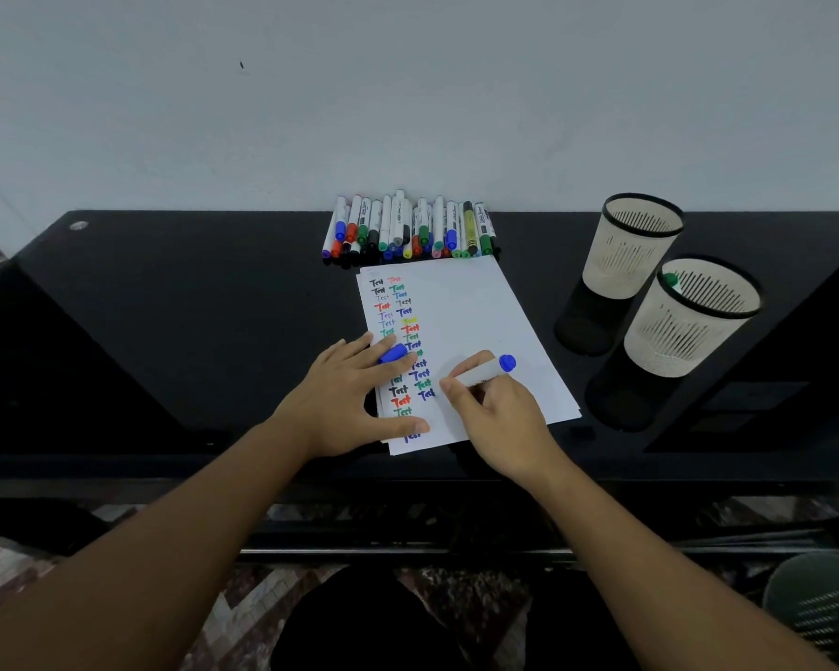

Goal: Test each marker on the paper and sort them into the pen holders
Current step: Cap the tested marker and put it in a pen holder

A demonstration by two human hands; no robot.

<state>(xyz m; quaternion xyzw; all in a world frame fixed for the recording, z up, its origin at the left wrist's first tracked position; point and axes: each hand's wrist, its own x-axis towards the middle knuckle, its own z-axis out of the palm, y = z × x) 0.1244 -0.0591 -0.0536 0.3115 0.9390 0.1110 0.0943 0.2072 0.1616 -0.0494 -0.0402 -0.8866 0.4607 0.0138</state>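
My right hand (492, 404) grips a white marker with a blue end (488, 370), its tip down on the white paper (480, 307) beside two columns of coloured "Test" words. My left hand (350, 394) lies on the paper's left edge with its fingers spread and holds a blue cap (392, 353) between them. A pile of several markers (408, 230) lies along the wall behind the paper. Two white mesh pen holders stand at the right: the far one (635, 244) looks empty, the near one (693, 317) shows a green-capped marker (670, 280) inside.
The black glossy table (190, 307) ends at a front edge just below my wrists. A pale wall rises right behind the marker pile. A green mesh basket (819, 607) sits on the floor at the lower right.
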